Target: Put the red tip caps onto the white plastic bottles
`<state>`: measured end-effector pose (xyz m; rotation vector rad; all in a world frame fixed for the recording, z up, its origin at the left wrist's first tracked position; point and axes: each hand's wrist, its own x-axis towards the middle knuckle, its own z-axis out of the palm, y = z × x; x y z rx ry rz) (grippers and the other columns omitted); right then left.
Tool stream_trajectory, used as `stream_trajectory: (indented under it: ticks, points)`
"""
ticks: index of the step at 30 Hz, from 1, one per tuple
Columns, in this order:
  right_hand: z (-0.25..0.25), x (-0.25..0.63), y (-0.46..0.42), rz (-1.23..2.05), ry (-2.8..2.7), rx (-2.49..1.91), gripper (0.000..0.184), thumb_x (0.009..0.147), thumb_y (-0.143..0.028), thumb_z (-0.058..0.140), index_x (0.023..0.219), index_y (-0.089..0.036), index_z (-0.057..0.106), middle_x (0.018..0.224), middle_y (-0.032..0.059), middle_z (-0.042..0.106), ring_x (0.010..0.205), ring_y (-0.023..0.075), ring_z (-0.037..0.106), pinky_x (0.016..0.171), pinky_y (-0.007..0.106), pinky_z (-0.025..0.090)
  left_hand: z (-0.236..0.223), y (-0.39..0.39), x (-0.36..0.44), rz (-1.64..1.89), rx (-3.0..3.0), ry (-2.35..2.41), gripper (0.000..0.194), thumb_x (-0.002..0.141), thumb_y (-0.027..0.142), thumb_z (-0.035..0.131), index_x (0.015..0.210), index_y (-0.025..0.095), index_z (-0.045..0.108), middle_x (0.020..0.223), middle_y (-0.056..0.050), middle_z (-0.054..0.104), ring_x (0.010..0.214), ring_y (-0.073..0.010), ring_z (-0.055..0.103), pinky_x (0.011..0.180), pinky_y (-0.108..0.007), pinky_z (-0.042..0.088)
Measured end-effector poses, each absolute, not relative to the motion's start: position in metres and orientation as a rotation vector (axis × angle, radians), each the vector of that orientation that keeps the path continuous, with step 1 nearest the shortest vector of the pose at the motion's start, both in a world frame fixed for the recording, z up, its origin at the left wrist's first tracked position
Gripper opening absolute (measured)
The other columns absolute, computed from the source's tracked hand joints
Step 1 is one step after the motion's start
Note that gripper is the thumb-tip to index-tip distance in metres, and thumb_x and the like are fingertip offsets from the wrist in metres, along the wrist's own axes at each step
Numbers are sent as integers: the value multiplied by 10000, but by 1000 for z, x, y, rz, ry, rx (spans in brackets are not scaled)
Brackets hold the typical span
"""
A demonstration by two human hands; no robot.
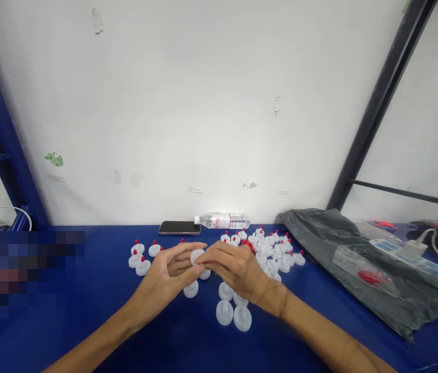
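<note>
My left hand (170, 269) is closed around a round white plastic cap (196, 256), held between thumb and fingers above the table. Against the near side of that cap, the fingers of my right hand (232, 264) are pinched together. A speck of red shows at their tips, but what they grip is mostly hidden. Below the hands lie loose white caps without red tips, such as one white cap (224, 313) at the front. To the left stand several white caps with red tips (143, 267). Many more crowd behind my right hand, around a pile of small red tips (247, 244).
A dark phone (179, 228) and a clear plastic bottle (222, 221) lie along the wall. On the right, a grey plastic bag (343, 259) carries a clear bag with red pieces (372, 277). Beyond it is a power strip (409, 256) with a plugged-in charger.
</note>
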<state>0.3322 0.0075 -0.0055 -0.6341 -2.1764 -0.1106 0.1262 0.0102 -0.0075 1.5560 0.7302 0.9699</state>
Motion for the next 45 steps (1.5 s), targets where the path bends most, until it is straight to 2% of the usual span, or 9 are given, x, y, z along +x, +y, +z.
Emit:
stream_trajectory:
  ticks: [9,15,19,22,24,30,35,42,45]
  points:
    - [-4,326,2,-200,-2174,-542,171,1020,-215,527,994,-180,693,930,30,746,759,93,704,574,167,489,-9,16,122,938,1511,739,444,762,314,826,1163,197,677,932,-54,763,908,-224,721,793,-297,551]
    - [-4,326,1,-148,-2159,-555,157,1006,-204,547,1010,-198,704,950,31,742,766,100,691,608,183,504,-2,13,124,919,1572,761,435,790,350,790,1178,183,686,820,-30,744,782,-185,703,679,-250,527]
    - [4,332,2,-5,-2098,-707,124,972,-235,601,1030,-217,709,976,28,728,745,112,660,621,207,506,1,6,125,949,1796,875,445,916,451,638,1296,220,621,1051,-68,753,938,-216,699,850,-334,550]
    - [11,338,6,60,-2030,-828,110,956,-279,620,1012,-227,701,973,15,723,660,100,618,601,223,482,-3,4,124,1066,2151,1044,455,955,435,561,1371,250,557,1184,-67,713,906,-214,673,884,-389,537]
    - [15,341,9,93,-2046,-948,99,941,-284,629,994,-236,697,957,-5,727,618,92,597,612,235,466,-8,5,123,1130,2337,1150,416,970,388,519,1359,245,558,1159,-65,710,865,-214,656,854,-401,537]
    - [17,345,8,162,-2301,-1173,66,866,-289,682,901,-245,715,806,-49,738,648,111,616,655,251,403,-18,9,122,1099,2594,1135,320,978,231,446,1255,229,605,1161,-65,683,1110,-247,606,967,-420,497]
    - [13,346,7,251,-2481,-1146,69,842,-290,702,881,-249,742,823,-42,772,781,154,682,741,260,421,-20,11,122,1060,2644,1098,292,980,218,442,1213,227,618,1124,-68,683,1097,-254,601,983,-435,481]
    - [23,356,13,315,-2469,-1167,184,896,-412,677,962,-275,780,808,-48,778,662,114,657,654,222,413,-13,5,125,1042,2666,1038,277,965,171,444,1145,240,644,1099,-61,683,1066,-243,601,938,-392,501]
    - [17,355,16,358,-2509,-1132,175,879,-415,704,925,-266,781,815,-47,779,682,112,666,675,215,420,-13,3,126,1016,2694,980,283,960,154,432,1133,228,643,1096,-67,677,1068,-238,594,986,-410,483]
